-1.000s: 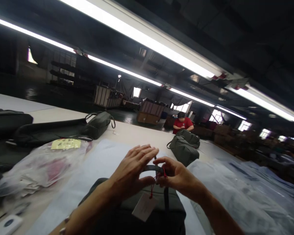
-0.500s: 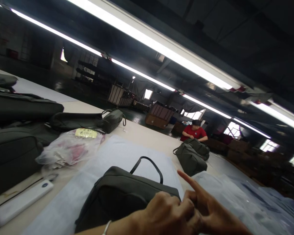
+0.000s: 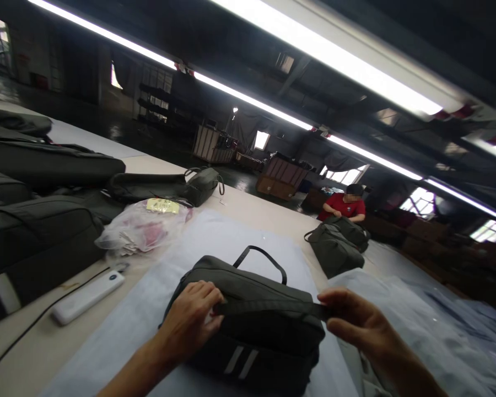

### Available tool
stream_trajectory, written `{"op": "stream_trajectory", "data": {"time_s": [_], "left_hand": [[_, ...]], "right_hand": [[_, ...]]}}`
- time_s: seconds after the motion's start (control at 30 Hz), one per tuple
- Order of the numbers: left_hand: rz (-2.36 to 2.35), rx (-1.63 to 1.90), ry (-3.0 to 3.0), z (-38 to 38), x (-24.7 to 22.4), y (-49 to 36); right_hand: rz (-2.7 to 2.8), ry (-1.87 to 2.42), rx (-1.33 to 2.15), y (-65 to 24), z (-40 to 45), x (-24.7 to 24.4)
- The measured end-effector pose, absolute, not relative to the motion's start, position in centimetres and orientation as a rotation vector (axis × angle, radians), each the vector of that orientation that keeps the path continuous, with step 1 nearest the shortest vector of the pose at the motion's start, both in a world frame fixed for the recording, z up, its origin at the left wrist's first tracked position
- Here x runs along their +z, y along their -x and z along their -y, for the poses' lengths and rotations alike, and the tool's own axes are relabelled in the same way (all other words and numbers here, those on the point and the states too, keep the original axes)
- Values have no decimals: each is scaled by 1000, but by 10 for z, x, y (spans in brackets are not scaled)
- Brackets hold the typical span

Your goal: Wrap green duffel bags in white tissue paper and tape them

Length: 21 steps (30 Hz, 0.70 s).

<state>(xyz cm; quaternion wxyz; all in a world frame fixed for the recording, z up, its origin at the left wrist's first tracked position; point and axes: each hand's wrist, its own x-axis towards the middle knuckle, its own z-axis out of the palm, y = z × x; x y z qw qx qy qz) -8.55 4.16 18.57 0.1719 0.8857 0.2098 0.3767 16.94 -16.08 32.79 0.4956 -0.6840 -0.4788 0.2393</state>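
Observation:
A dark green fabric bag [image 3: 281, 344] with two pale stripes on its front lies on the white sheet [image 3: 215, 237]. A thin carry handle [image 3: 262, 250] arches up from its far side. Stretched across the bag's near upper side is a dark strap [image 3: 268, 307]. My left hand [image 3: 194, 311] is closed on the strap's left part, while the thumb and fingers of my right hand [image 3: 355, 320] pinch it by the bag's right end. The bag's lower near edge drops partly out of view.
Left of the sheet lie a white device [image 3: 89, 296] with a black cord, a clear plastic bag [image 3: 146, 226] with a yellow label, and several dark green bags [image 3: 45, 231]. Translucent plastic sheets [image 3: 413, 325] spread at right. Beyond, a person in red [image 3: 343, 207] handles dark bags [image 3: 334, 245].
My hands were together over the bag's right part; now they are apart, with the strap taut between them. The bag's striped front has come into view. The camera view has shifted.

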Motion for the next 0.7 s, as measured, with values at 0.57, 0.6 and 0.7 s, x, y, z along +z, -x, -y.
{"op": "stream_trajectory", "data": {"time_s": [0.57,0.6,0.7], "left_hand": [[-445,443,-2148,-125,240,-57],[-361,451,-2140,-119,242,-52],[-148,470,-1990,-102,253,-22]], "right_hand": [[1877,1643,-987,-177,99,309],[1871,1689,-1021,-178,93,310],[1869,1928,-956,-181,79,311]]}}
